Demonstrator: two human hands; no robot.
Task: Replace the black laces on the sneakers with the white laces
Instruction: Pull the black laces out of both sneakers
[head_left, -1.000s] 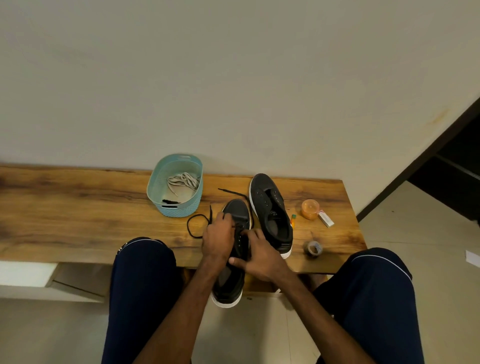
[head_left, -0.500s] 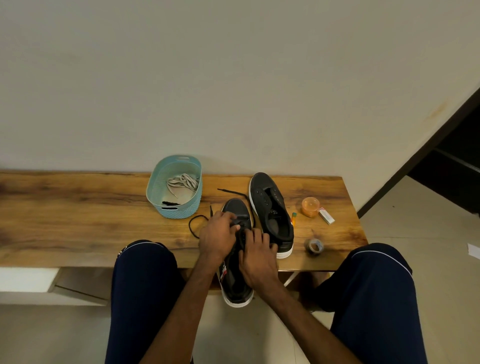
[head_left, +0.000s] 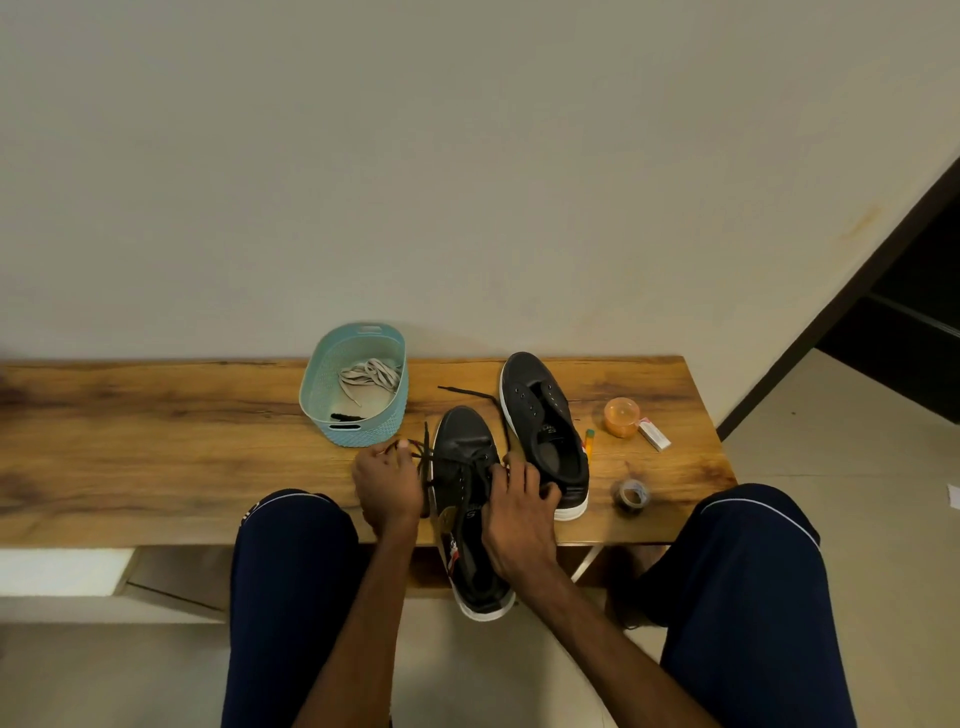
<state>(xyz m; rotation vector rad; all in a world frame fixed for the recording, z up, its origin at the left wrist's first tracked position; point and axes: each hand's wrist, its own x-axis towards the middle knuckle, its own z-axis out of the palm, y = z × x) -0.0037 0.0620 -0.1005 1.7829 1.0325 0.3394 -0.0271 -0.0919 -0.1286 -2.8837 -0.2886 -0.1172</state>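
**Head view: left hand drawing the black lace out sideways**

Compared with half a second ago, the left hand (head_left: 387, 486) is lying farther left, apart from the laced sneaker (head_left: 462, 441). Its fingertips are pinching the black lace (head_left: 423, 457), which is stretching from the eyelets toward the teal basket (head_left: 358, 431). The right hand (head_left: 519, 512) is remaining on the sneaker's throat, fingers spread and curled over it, hiding the eyelets beneath. The sneaker's heel is overhanging the wooden bench (head_left: 156, 441) between the knees. The white laces (head_left: 371, 376) are lying in the basket. The unlaced sneaker (head_left: 545, 415) is standing just to the right. An orange tub (head_left: 620, 417), a white box (head_left: 653, 435) and a tape roll (head_left: 631, 496) are sitting beyond it.
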